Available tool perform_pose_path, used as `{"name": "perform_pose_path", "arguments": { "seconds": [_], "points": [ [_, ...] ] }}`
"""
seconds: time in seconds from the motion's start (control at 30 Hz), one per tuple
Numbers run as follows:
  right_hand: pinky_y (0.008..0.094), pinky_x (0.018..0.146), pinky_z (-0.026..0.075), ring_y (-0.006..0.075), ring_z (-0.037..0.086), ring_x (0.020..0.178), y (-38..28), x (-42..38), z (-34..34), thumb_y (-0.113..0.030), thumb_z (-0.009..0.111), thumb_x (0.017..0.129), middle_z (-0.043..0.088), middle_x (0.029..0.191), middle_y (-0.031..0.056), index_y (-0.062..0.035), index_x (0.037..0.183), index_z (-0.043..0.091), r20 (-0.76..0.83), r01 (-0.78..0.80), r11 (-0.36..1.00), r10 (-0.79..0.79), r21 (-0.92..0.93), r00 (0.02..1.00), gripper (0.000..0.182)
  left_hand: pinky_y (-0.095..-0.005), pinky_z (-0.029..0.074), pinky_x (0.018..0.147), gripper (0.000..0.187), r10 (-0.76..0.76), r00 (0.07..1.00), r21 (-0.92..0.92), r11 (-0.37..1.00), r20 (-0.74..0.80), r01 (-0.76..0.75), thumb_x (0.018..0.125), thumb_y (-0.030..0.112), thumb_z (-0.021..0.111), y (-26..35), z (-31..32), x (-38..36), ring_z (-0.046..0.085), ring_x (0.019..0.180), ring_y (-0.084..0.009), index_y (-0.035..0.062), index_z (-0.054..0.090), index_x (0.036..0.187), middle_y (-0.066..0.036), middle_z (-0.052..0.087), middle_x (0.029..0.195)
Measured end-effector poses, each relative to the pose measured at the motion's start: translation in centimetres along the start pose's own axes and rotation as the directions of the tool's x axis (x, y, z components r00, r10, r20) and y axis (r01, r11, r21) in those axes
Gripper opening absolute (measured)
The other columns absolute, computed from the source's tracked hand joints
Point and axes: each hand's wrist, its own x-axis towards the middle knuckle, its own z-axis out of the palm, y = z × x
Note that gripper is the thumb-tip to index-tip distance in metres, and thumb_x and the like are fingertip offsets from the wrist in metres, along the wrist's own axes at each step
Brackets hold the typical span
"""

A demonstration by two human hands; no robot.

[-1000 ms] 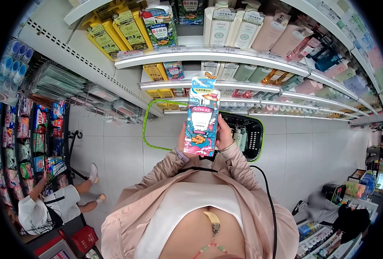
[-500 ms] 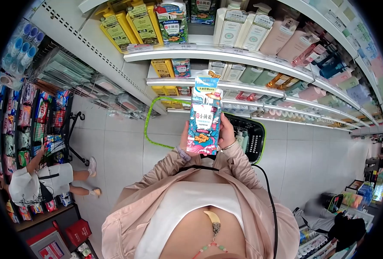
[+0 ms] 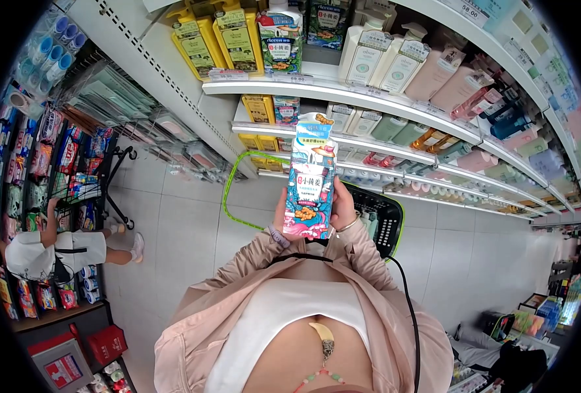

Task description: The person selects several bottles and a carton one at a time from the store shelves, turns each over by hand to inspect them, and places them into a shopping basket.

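Note:
A tall patterned box (image 3: 311, 187), teal, white and pink with a blue top, stands between my two hands in front of my chest. My left hand (image 3: 280, 213) is wrapped round its left edge, and my right hand (image 3: 344, 206) grips its right edge. The fingers behind the box are hidden. Below and behind it is a black basket (image 3: 390, 226) with a green rim, with pale bottles inside at the right of the box.
Ahead rise white shelves (image 3: 382, 98) with yellow bottles (image 3: 238, 39), white pump bottles (image 3: 366, 52) and pink bottles (image 3: 441, 69). At left, a person (image 3: 58, 252) stands by a cart (image 3: 116, 190) and packed racks. Another person (image 3: 520, 363) is at lower right.
The shelves have shifted slightly right and down in view. The person at left has moved nearer the racks. The box tilts slightly differently, still between my hands.

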Motion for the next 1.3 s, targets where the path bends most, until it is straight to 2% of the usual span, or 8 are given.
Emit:
{"name": "perform_pose_path", "arguments": {
  "seconds": [0.4,0.6,0.7,0.77,0.8,0.9,0.97,1.3],
  "points": [
    [0.0145,0.048,0.045,0.01,0.061,0.077,-1.2,-0.1,0.3,-0.042,0.034,0.091,0.06,0.103,0.0037,-0.0081,0.118,0.045,-0.04,0.015,0.999,-0.016,-0.029,0.999,0.045,-0.0567,0.031,0.094,0.076,-0.057,0.997,-0.018,0.998,0.052,0.058,0.08,0.062,0.037,0.2,0.1,1.3,0.039,0.115,-0.0382,0.0092,0.027,0.133,-0.019,0.036,0.13],
    [0.0281,0.098,0.028,0.0157,0.037,0.116,-3.3,-0.1,2.2,-0.03,0.037,0.093,0.039,0.126,0.0106,0.0012,0.129,0.029,0.081,0.407,0.77,-0.425,-0.491,0.902,0.049,-0.0471,0.035,0.096,0.066,0.021,0.999,0.23,0.973,0.026,-0.026,0.085,0.055,0.033,3.0,2.9,3.6,0.041,0.116,-0.0324,0.0084,0.029,0.131,-0.016,0.038,0.13],
    [0.0292,0.099,0.026,0.0176,0.033,0.119,-4.6,-0.9,5.0,-0.02,0.044,0.09,0.031,0.132,0.0116,0.0017,0.132,0.023,0.301,0.6,0.493,-0.557,-0.63,0.774,0.052,-0.0412,0.04,0.092,0.055,0.116,0.991,0.399,0.907,0.07,-0.135,0.088,0.043,0.041,4.1,6.5,5.1,0.049,0.109,-0.026,0.0065,0.033,0.128,-0.013,0.045,0.123],
    [0.03,0.1,0.025,0.0182,0.031,0.12,-5.1,-0.6,5.9,-0.013,0.05,0.085,0.026,0.135,0.0116,0.0016,0.134,0.018,0.334,0.658,0.557,-0.577,-0.507,0.745,0.06,-0.0375,0.032,0.098,0.056,0.211,0.966,0.661,0.705,0.152,-0.258,0.087,0.029,0.049,4.9,8.9,5.5,0.04,0.118,-0.0237,0.0064,0.027,0.133,-0.013,0.037,0.13],
    [0.0303,0.099,0.025,0.0178,0.032,0.12,-5.5,-0.6,6.0,-0.014,0.052,0.085,0.027,0.134,0.0113,0.0015,0.134,0.018,0.414,0.674,0.339,-0.586,-0.656,0.697,0.062,-0.0375,0.032,0.098,0.056,0.212,0.965,0.663,0.702,0.156,-0.261,0.087,0.029,0.049,4.6,10.1,5.6,0.04,0.118,-0.0237,0.0064,0.027,0.133,-0.013,0.037,0.13],
    [0.0301,0.096,0.03,0.0168,0.037,0.115,-5.9,-0.3,6.4,-0.017,0.054,0.084,0.034,0.127,0.0097,0.0004,0.134,0.019,0.412,0.664,0.302,-0.592,-0.683,0.693,0.063,-0.0338,0.02,0.102,0.07,0.388,0.825,0.88,0.068,0.41,-0.469,0.079,0.016,0.056,3.8,13.1,5.8,0.023,0.126,-0.023,0.0072,0.018,0.137,-0.013,0.024,0.135],
    [0.0297,0.091,0.036,0.0165,0.044,0.107,-6.4,-0.1,6.2,-0.021,0.051,0.086,0.043,0.119,0.0082,-0.0009,0.132,0.022,0.294,0.666,0.543,-0.617,-0.512,0.73,0.058,-0.0326,0.01,0.104,0.081,0.335,0.792,0.859,-0.251,0.51,-0.446,0.075,0.015,0.058,3.1,14.0,4.9,0.009,0.129,-0.0242,0.0071,0.009,0.139,-0.015,0.016,0.137],
    [0.0396,0.093,0.038,0.0257,0.045,0.113,-6.7,-0.9,4.9,-0.064,0.024,0.083,0.039,0.129,0.0103,-0.011,0.133,0.026,0.297,0.439,0.898,-0.416,-0.013,0.859,0.072,-0.0382,0.018,0.095,0.078,0.233,0.797,0.659,-0.708,0.557,-0.254,0.071,0.025,0.065,3.5,16.4,3.5,0.039,0.106,-0.0264,0.0034,0.024,0.134,-0.014,0.038,0.128]
  ]
}}
